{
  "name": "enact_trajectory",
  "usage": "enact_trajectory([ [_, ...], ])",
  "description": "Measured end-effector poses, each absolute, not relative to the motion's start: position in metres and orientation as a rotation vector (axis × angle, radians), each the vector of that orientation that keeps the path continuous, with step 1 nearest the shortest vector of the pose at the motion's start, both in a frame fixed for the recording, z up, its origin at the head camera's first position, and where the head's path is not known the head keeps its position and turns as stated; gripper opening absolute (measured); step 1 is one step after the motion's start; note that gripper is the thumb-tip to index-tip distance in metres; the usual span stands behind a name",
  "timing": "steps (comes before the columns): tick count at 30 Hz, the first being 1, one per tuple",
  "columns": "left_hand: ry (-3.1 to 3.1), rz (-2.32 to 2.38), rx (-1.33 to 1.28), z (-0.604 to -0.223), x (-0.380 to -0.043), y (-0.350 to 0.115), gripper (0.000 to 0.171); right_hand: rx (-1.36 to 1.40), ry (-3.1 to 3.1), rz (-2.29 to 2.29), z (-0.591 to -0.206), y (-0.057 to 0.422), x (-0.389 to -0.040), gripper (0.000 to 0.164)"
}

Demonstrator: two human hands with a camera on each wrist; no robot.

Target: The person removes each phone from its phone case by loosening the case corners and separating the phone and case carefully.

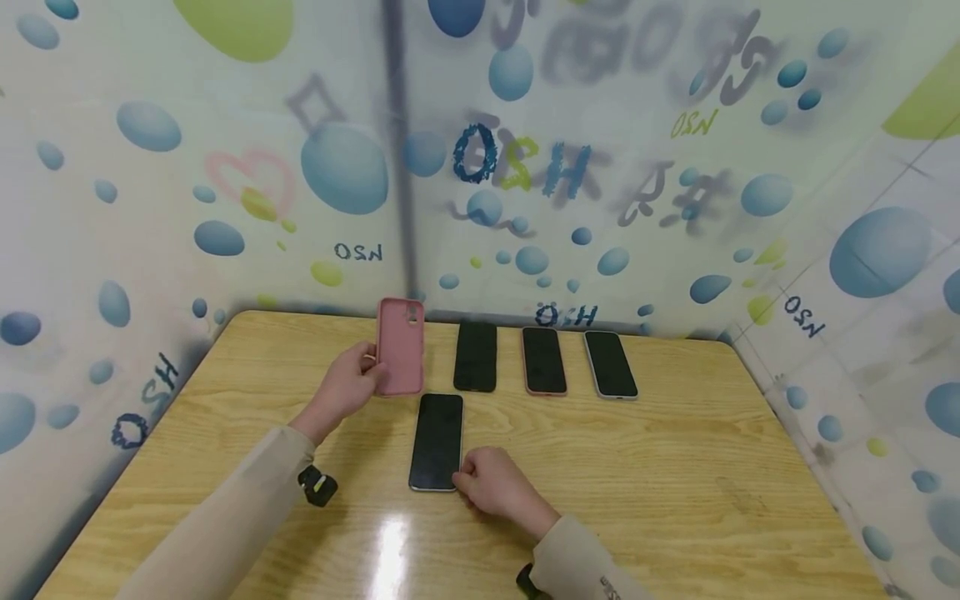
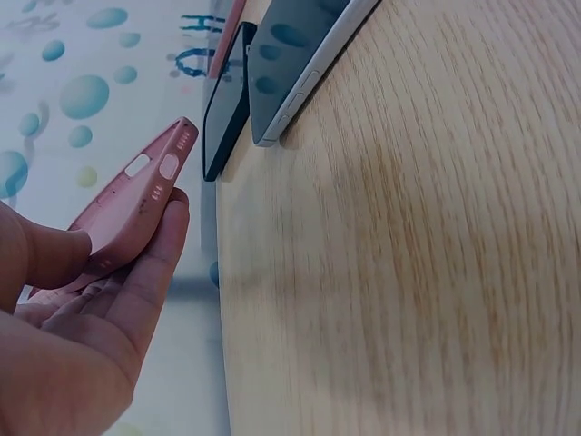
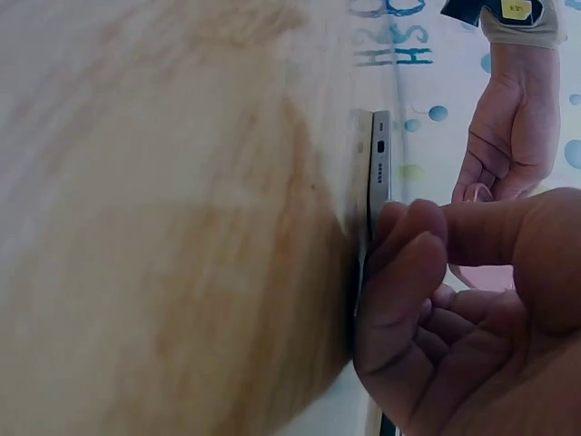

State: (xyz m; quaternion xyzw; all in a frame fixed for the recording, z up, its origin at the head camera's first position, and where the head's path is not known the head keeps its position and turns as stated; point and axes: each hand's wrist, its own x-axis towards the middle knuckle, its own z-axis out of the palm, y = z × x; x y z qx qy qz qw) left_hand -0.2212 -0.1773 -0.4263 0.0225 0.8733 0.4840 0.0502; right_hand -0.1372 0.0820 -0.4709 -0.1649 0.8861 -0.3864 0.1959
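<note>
My left hand [image 1: 347, 385] holds a pink phone case [image 1: 401, 346] upright by its lower left side, open face toward me. In the left wrist view, thumb and fingers [image 2: 154, 263] pinch the case [image 2: 136, 195], and nothing is seen inside it. A dark-screened phone with a silver edge [image 1: 437, 442] lies flat on the table, screen up, just below the case. At its lower right corner is my right hand [image 1: 497, 483], fingers curled and pinching the edge. In the right wrist view, the phone's edge [image 3: 380, 159] shows beyond the fingertips, which hide the grip point.
Along the back of the wooden table [image 1: 660, 483] lie a black phone [image 1: 476, 357], a phone with a pinkish edge [image 1: 544, 361] and one with a pale edge [image 1: 611, 365]. Patterned walls [image 1: 480, 242] close off the back and sides.
</note>
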Motion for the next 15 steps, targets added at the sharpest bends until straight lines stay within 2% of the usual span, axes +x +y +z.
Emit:
enact_trajectory([
  [15,2.617,1.5,0.034,-0.427,-0.225,-0.183,0.037,-0.572,2.598,-1.069,-0.465,0.103,-0.152,0.02],
])
